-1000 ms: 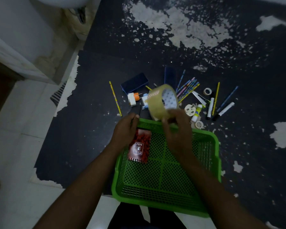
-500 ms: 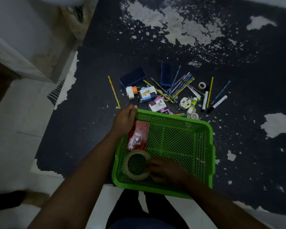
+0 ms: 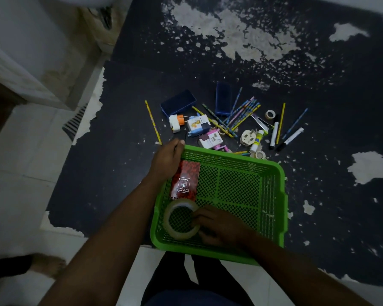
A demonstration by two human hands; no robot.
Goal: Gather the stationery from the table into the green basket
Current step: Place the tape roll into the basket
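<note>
At basket's near-left corner: tape roll (image 3: 181,218), clear, lying flat on the mesh floor, its far edge touching or just overlapping the red notebook (image 3: 185,180).

Right hand (image 3: 219,226): inside the basket (image 3: 282,195), fingertips curled on the roll's right rim, one or two seeming to hook into the core. Grip looks light; whether they are pinching or only resting cannot be told.

Left hand (image 3: 167,159): closed over the basket's far-left corner, thumb side up, fingers pressed together around the rim; steadies the basket.

Basket contents: notebook along the left wall, roll nearer the person. Right half bare.

On the table (image 3: 119,173), beyond the far rim, not yet gathered: loose pencils (image 3: 239,115), two blue trays (image 3: 223,99), patterned sharpeners (image 3: 198,127), glue stick (image 3: 258,140), markers (image 3: 290,139), small tape rolls (image 3: 270,114), plugs (image 3: 247,137).

Step in hand, judged: releasing the roll.

Handling notes:
- Let go with the roll flat, not on edge; on edge it would likely roll across the mesh.
- Draw the fingers straight up out of the core so the roll is not dragged onto the notebook.
- Hold the left grip on the rim; the near edge appears to overhang the table.
- Leave the right half free for long items.
</note>
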